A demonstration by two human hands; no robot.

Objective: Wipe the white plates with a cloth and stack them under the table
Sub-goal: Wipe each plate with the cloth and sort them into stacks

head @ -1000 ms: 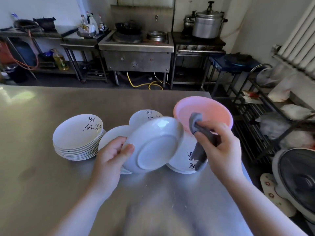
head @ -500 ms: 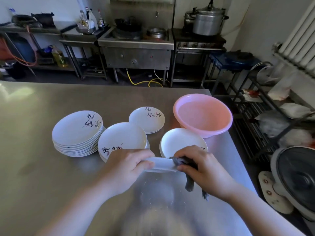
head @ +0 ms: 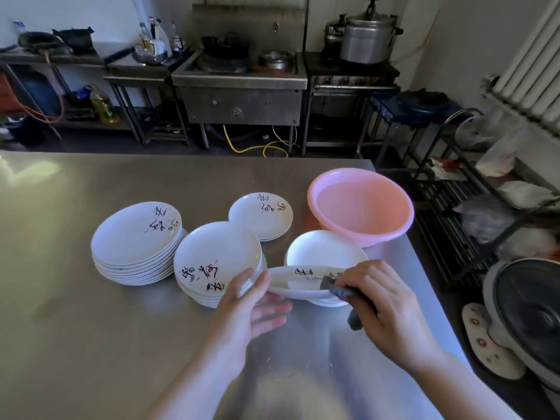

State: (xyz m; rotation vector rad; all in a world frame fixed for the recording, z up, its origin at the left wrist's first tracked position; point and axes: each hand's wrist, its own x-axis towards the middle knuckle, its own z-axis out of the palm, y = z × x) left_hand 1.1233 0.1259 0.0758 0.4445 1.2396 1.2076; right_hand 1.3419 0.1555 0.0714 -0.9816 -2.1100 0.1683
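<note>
Held plate (head: 300,281) in mid-air, face up and nearly level, just in front of the pink basin (head: 360,207) and over the near edge of a short stack (head: 325,253) of white plates. Gripped at its left rim by the left hand (head: 248,310), thumb on top and fingers curled beneath. Pressed at its right side by a dark cloth (head: 342,294), bunched in the curled fingers of the right hand (head: 385,307), with a tail of cloth hanging below the rim. Wiping of the upper face judged to be the step in hand. Left of the basin, three more groups of plates on the steel table (head: 75,344): a small low stack (head: 260,215) closest to it, a middle stack (head: 216,262) further left and nearer the person, just behind the left thumb, and the tallest stack (head: 136,241) furthest left. Impossible to tell wiped plates from unwiped ones by sight. Space under the table hidden, so no count of plates already stowed there. Judged early to midway: one plate in wiping, many plates on top, and the whole stacking below apparently to come for these. Behind the basin, across the floor, a steel stove unit (head: 242,83) with a large pot (head: 368,37) to its right.
</note>
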